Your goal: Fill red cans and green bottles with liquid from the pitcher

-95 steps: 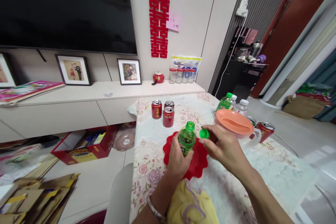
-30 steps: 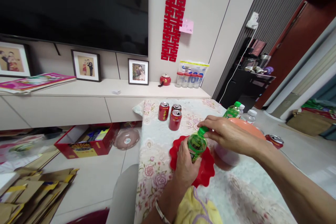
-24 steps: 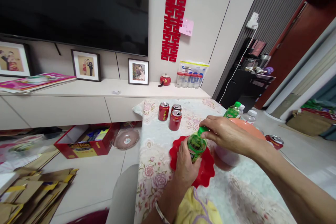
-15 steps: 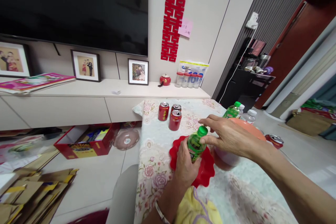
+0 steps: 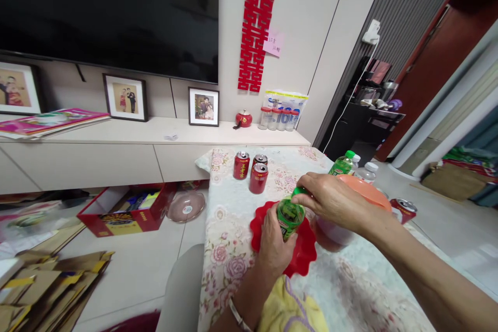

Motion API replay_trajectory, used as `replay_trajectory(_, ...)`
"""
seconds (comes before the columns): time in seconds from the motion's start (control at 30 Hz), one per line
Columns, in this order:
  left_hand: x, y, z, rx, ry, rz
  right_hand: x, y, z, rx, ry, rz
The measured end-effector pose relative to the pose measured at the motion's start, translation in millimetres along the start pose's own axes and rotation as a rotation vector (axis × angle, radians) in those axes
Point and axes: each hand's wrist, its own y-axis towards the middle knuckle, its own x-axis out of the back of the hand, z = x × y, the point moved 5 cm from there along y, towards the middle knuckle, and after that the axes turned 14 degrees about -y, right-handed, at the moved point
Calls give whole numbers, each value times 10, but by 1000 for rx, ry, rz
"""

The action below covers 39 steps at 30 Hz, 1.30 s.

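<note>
Green cap [image 5: 299, 192]: oldest frame had it off, in the right hand's fingers beside the bottle; now at the bottle mouth. Camera view has swung a bit too.
Right hand [image 5: 330, 197]: half a second ago fingers loose, thumb low on the bottle; now thumb and fingers closed around the cap, pinching it from the sides.
Left hand [image 5: 277, 244]: same hold as before, wrapped round the label of the green bottle [image 5: 291, 212], thumb on the near side.
Green bottle: over the red dish [image 5: 305, 254], in from the table's [image 5: 229, 212] left edge. Looks tilted slightly toward the right hand. Base hidden; can't tell if it touches the dish.
Progress: cap back at the mouth, I'd call that part done. Seating and tightness unconfirmed; fingers cover the seam. If closing is the step, some turning may be left.
Red cans [image 5: 241, 166]: three grouped near the table's far left corner, no hand near; unchanged across the frames.
Orange tub [image 5: 365, 187]: toward the table's right edge, partly behind the right hand. Second green bottle [image 5: 342, 163] just beyond it, green cap on.
Yellow cloth [image 5: 290, 308]: on the near side, just below the dish, cut off by the bottom of the view.
</note>
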Motion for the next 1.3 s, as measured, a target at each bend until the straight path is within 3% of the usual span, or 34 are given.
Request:
replay_trajectory(0.1, 3, 4, -6, -1, -13, -4, -7, -38, -45, -22, 17, 4)
replay_trajectory(0.3, -1, 3, -11, 20, 0, 15, 8, -137, -70, 177, 149, -31)
replay_trajectory(0.63, 3, 7, -13, 11, -17, 10, -10, -66, -95, -50, 43, -36)
replay_trajectory(0.9, -1, 3, -18, 44, 4, 18, -30, -137, -66, 163, 193, -60)
replay_trajectory(1.17, -4, 8, -26, 14, -15, 32, -84, -66, -101, -25, 104, -72)
replay_trajectory(1.3, -2, 7, -29, 16, -15, 21, -74, -134, -97, 55, 190, -67)
